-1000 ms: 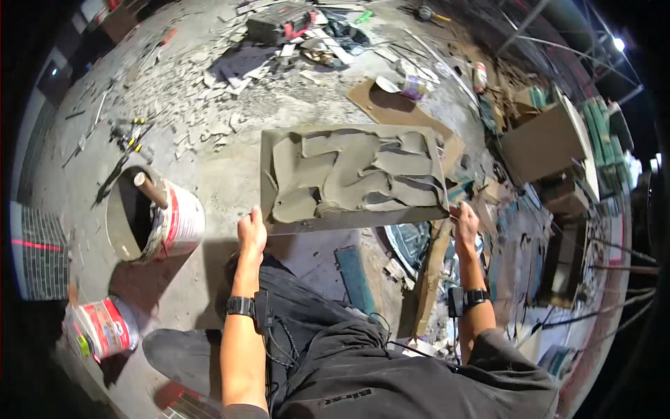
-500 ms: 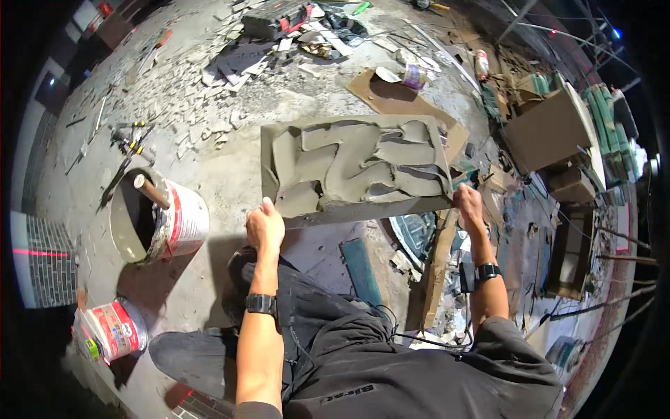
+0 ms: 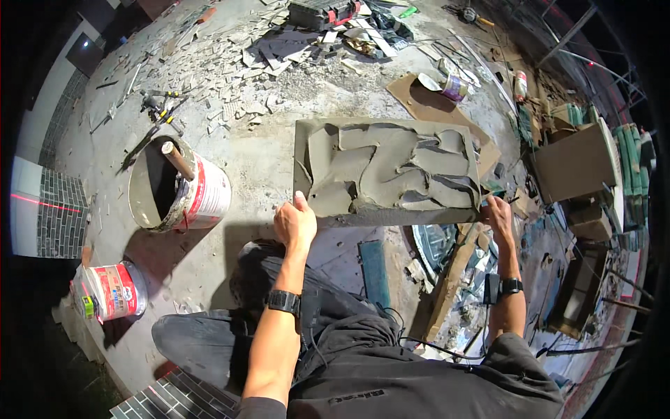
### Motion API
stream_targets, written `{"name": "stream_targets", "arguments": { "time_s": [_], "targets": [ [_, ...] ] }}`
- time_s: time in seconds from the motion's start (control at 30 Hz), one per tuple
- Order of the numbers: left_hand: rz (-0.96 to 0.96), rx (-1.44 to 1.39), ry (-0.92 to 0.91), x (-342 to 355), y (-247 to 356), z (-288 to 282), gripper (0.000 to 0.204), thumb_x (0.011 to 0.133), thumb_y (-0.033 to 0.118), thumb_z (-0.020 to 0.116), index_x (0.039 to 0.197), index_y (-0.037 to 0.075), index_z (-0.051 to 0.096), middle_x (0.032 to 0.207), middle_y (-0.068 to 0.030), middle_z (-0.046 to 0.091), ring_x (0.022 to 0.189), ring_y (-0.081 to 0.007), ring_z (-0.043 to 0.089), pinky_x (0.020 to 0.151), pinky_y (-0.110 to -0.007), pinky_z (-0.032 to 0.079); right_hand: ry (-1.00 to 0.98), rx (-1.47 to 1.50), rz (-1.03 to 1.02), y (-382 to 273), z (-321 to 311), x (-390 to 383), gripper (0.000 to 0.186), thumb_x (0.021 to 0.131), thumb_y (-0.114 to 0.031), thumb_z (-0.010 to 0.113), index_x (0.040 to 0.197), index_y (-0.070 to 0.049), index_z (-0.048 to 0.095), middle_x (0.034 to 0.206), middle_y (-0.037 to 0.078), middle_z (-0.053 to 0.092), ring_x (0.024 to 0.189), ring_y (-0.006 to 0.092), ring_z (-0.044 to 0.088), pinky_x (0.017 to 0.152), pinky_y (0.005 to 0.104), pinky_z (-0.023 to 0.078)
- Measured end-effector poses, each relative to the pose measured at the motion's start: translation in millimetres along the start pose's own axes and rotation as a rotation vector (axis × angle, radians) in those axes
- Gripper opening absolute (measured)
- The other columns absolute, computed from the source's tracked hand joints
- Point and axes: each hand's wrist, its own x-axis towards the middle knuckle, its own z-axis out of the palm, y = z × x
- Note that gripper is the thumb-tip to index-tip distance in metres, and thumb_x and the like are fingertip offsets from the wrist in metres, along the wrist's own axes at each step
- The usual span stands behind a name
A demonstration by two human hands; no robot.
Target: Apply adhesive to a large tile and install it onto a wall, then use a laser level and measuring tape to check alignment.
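I hold a rectangular panel (image 3: 301, 150) by its near corners. Thick grey mortar (image 3: 391, 164) lies over its upper face in wavy, uneven ridges, so the face beneath is hidden. My left hand (image 3: 294, 223) grips the near left corner, with the thumb up along the edge. At the near right corner, my right hand (image 3: 497, 213) has its fingers bent around the edge. The panel is above the floor in front of my bent legs.
A mortar-smeared bucket (image 3: 209, 195) with a wooden handle (image 3: 178, 160) sticking out stands left. A smaller tub (image 3: 118, 290) is nearer. Brick-patterned panels (image 3: 174, 398) show lower left. Broken tile pieces (image 3: 244, 105) litter the far floor; cardboard (image 3: 576, 164) and scraps crowd the right.
The view has shifted, so the bucket, floor debris and cardboard appear farther right in the picture. Both hands keep hold of the panel, which also appears farther right.
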Motion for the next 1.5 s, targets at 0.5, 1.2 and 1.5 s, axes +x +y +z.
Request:
{"name": "stream_targets", "arguments": {
  "time_s": [0.5,1.2,1.5],
  "targets": [
    [-0.138,-0.211,-0.040,-47,-43,-2,0.064,0.104,0.051,0.044,0.095,-0.007,0.069,0.099,-0.0304,0.070,0.101,-0.0494,0.065,0.088,-0.055,0.049,-0.116,-0.030,0.025,3,-32,8,0.035,0.106,-0.037,0.056,0.098,-0.003,0.059,0.074,0.001,0.059,0.060,0.0123,0.057,0.055,0.0284,0.047],
    [-0.437,-1.238,-0.597,-28,-83,37,0.059,0.109,0.053,0.045,0.125,-0.001,0.063,0.110,-0.0091,0.071,0.097,-0.0207,0.068,0.085,-0.036,0.054,-0.225,0.002,-0.102,-1,-32,73,0.048,0.108,-0.048,0.051,0.120,-0.005,0.067,0.085,0.004,0.066,0.072,0.0150,0.061,0.069,0.0300,0.050],
    [-0.344,-1.441,-0.789,-39,-82,2,0.074,0.109,0.057,0.037,0.155,-0.001,0.038,0.157,-0.0143,0.045,0.142,-0.0219,0.044,0.119,-0.039,0.035,-0.309,-0.187,-0.507,19,-70,49,0.041,0.109,-0.031,0.050,0.139,-0.004,0.058,0.130,0.008,0.058,0.114,0.0166,0.057,0.092,0.0301,0.049]
  ]
}}
